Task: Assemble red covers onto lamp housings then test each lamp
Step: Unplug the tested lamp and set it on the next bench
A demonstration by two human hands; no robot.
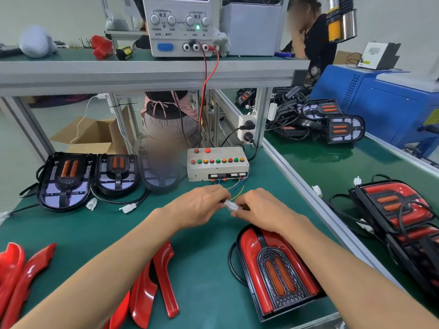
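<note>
A small white plastic connector (230, 205) is pinched between the fingers of the left hand (202, 205) and the right hand (259, 207), both sets of fingers curled onto it above the green bench (204, 262). Thin coloured wires (234, 189) are seen running from the connector to the grey test box with coloured buttons (217, 163). The assembled red-covered lamp (278, 269) is lying on the bench just beneath the right wrist. Loose red plastic covers (152, 281) are lying under the left forearm.
</note>
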